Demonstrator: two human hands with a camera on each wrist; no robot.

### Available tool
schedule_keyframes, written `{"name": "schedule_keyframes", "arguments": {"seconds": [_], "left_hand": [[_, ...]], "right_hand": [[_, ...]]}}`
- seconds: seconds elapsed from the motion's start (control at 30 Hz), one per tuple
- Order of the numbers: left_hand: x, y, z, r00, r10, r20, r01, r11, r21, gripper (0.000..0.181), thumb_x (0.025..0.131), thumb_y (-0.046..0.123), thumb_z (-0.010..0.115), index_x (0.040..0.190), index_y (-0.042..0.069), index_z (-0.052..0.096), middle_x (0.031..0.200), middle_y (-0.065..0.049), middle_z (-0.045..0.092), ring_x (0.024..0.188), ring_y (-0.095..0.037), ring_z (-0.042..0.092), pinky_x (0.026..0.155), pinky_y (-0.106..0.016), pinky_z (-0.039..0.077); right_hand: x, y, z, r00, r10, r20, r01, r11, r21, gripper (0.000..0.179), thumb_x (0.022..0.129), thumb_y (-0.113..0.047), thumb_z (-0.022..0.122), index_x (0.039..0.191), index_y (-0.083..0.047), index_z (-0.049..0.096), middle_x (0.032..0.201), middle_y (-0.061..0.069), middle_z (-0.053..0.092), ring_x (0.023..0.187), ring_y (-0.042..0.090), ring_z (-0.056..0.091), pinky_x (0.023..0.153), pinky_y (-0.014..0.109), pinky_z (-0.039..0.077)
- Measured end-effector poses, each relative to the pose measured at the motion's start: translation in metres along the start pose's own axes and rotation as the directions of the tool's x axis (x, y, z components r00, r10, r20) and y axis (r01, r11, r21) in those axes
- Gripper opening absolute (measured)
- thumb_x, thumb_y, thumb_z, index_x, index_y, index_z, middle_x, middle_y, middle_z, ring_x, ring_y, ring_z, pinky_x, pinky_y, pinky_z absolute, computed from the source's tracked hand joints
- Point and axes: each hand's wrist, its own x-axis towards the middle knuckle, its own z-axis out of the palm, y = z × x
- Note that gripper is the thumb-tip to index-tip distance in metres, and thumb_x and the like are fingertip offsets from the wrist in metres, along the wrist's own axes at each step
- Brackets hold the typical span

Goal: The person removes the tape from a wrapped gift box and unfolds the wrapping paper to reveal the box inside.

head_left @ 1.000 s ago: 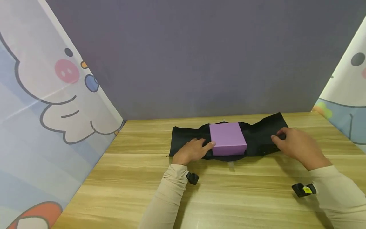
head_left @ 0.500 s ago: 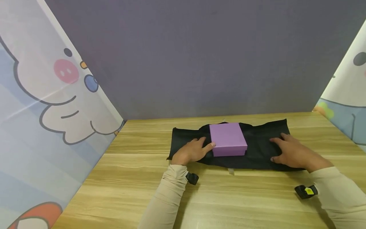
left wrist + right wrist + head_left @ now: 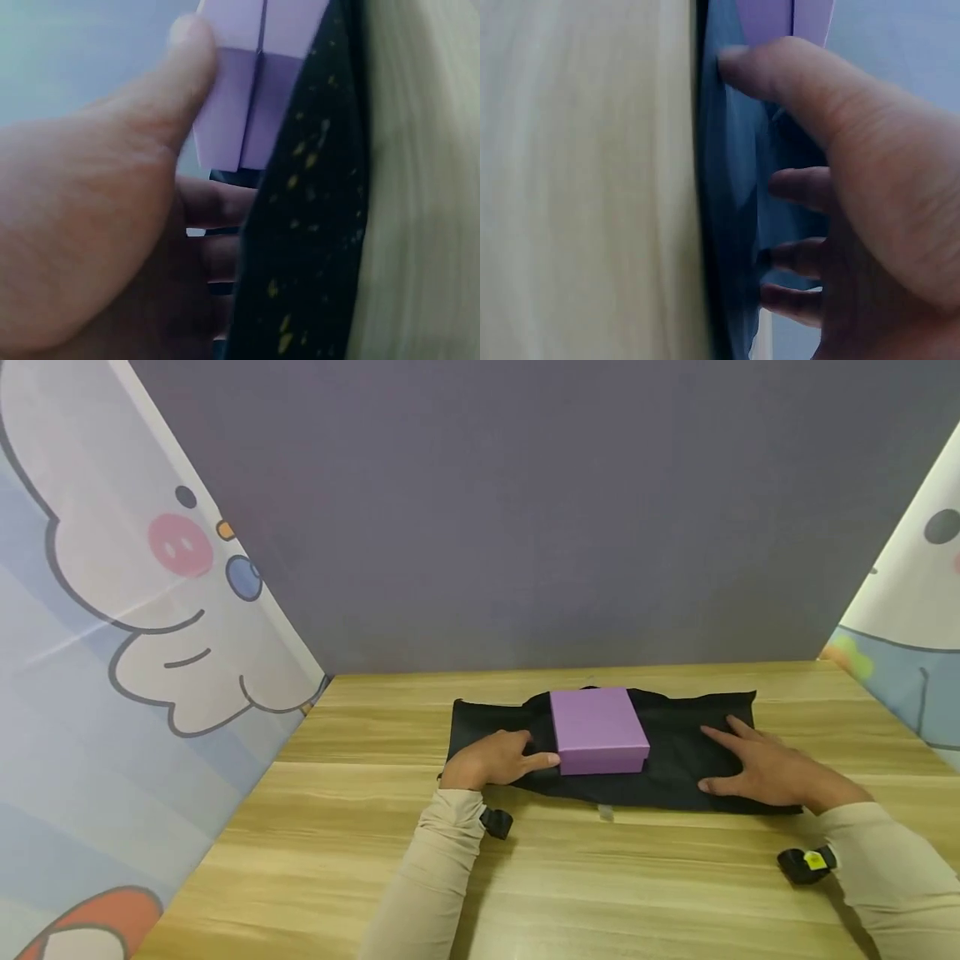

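Observation:
A purple lidded box [image 3: 600, 727] stands on the middle of a long black sheet [image 3: 675, 752], whose kind, cloth or paper, I cannot tell. My left hand [image 3: 491, 760] lies over the sheet's left part, its thumb by the box's front left corner. In the left wrist view a fold of the sheet [image 3: 307, 210] shows gold specks. Over the sheet's right part my right hand [image 3: 772, 768] rests with its fingers spread, apart from the box. Its fingertips touch the sheet in the right wrist view, and the box [image 3: 780, 19] appears beyond the thumb.
The wooden table [image 3: 337, 827] extends around the sheet. A grey panel [image 3: 525, 510] rises behind its far edge, with cartoon-printed sheets [image 3: 135, 677] at both sides. A small translucent strip [image 3: 606, 812] pokes out from under the black sheet's front edge.
My right hand has let the sheet's right end down and spread its fingers on it. That end now lies flatter. The left hand has shifted slightly toward me; the box remains in place.

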Motion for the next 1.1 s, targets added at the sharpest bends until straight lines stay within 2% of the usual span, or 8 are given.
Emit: {"name": "schedule_keyframes", "arguments": {"seconds": [0.13,0.27,0.37,0.5,0.67,0.87,1.0,1.1], "left_hand": [[-0.003,-0.002,-0.002,1.000,-0.025,0.017,0.025,0.999,0.032,0.062,0.100,0.047,0.060,0.151,0.013,0.047,0.146,-0.006,0.053,0.131,-0.023,0.052,0.105,-0.041,0.044],[-0.004,-0.002,-0.001,0.996,-0.085,0.008,0.084,0.996,0.034,0.083,0.087,0.037,0.081,0.156,0.022,0.039,0.155,-0.001,0.043,0.141,-0.023,0.041,0.111,-0.043,0.038],[-0.005,-0.002,0.001,0.995,-0.097,0.007,0.097,0.994,0.054,0.092,0.079,0.034,0.088,0.156,0.024,0.039,0.155,0.001,0.043,0.142,-0.023,0.039,0.110,-0.042,0.038],[-0.006,-0.003,0.003,0.997,-0.077,0.019,0.074,0.990,0.121,0.090,0.078,0.033,0.089,0.154,0.024,0.043,0.156,0.003,0.040,0.144,-0.024,0.036,0.110,-0.042,0.038],[-0.008,-0.009,0.002,0.997,-0.080,0.023,0.075,0.985,0.156,0.087,0.078,0.039,0.088,0.153,0.026,0.045,0.161,0.000,0.032,0.148,-0.027,0.027,0.111,-0.050,0.036],[-0.010,-0.023,0.002,0.992,-0.126,0.012,0.122,0.977,0.174,0.098,0.075,0.056,0.085,0.156,0.025,0.040,0.165,-0.006,0.020,0.151,-0.032,0.017,0.112,-0.063,0.028],[-0.009,-0.033,0.001,0.989,-0.148,0.002,0.146,0.979,0.144,0.104,0.070,0.064,0.084,0.157,0.030,0.037,0.167,-0.008,0.008,0.152,-0.033,0.011,0.110,-0.061,0.031],[-0.008,-0.038,-0.002,0.990,-0.138,0.008,0.136,0.981,0.141,0.104,0.069,0.066,0.083,0.156,0.034,0.036,0.168,-0.009,0.003,0.152,-0.034,0.010,0.110,-0.060,0.034]], "right_hand": [[-0.002,0.003,0.000,0.999,0.044,0.020,-0.043,0.998,-0.053,0.104,0.084,-0.068,0.067,0.154,0.001,0.032,0.149,0.045,0.019,0.126,0.072,0.025,0.082,0.090,0.019],[0.000,0.005,-0.004,0.998,0.060,0.024,-0.057,0.993,-0.101,0.110,0.083,-0.071,0.065,0.158,-0.003,0.023,0.150,0.044,0.018,0.128,0.071,0.025,0.086,0.090,0.015],[0.002,0.005,-0.006,0.997,0.066,0.032,-0.062,0.989,-0.133,0.114,0.081,-0.073,0.065,0.158,-0.004,0.019,0.150,0.045,0.017,0.127,0.071,0.026,0.087,0.088,0.017],[0.005,0.005,-0.009,0.996,0.070,0.056,-0.062,0.987,-0.146,0.116,0.078,-0.073,0.069,0.156,-0.001,0.022,0.147,0.047,0.017,0.123,0.072,0.030,0.084,0.087,0.026],[0.010,0.004,-0.009,0.994,0.082,0.071,-0.072,0.989,-0.129,0.116,0.073,-0.072,0.073,0.150,0.004,0.032,0.145,0.047,0.022,0.119,0.070,0.033,0.079,0.081,0.037],[0.014,0.005,-0.011,0.996,0.056,0.065,-0.048,0.993,-0.108,0.119,0.069,-0.072,0.077,0.149,0.006,0.035,0.140,0.044,0.029,0.115,0.067,0.035,0.080,0.076,0.041],[0.017,0.006,-0.015,0.997,0.046,0.068,-0.039,0.995,-0.092,0.117,0.068,-0.068,0.081,0.147,0.008,0.039,0.137,0.045,0.029,0.113,0.065,0.035,0.083,0.074,0.040],[0.020,0.007,-0.019,0.996,0.048,0.078,-0.043,0.996,-0.076,0.113,0.068,-0.065,0.082,0.144,0.009,0.044,0.138,0.046,0.029,0.114,0.068,0.033,0.083,0.075,0.039]]}}
